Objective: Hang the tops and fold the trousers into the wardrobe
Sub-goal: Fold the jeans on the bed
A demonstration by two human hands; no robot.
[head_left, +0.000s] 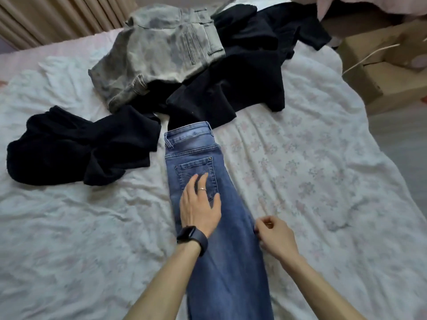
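Observation:
Blue jeans (219,262) lie folded lengthwise on the bed, waistband away from me, back pocket facing up. My left hand (199,204), with a ring and a dark watch, presses flat on the pocket area with straight fingers. My right hand (275,236) pinches the right edge of the jeans with curled fingers. Grey washed jeans (157,51) lie crumpled at the far middle of the bed. A black garment (245,70) is spread beside and under them. Another black garment (78,146) is bunched at the left.
The bed has a wrinkled white floral sheet (312,172). A cardboard box (381,65) stands on the floor at the right. Beige curtains (57,15) hang at the far left. Pink fabric (369,5) shows at the top right.

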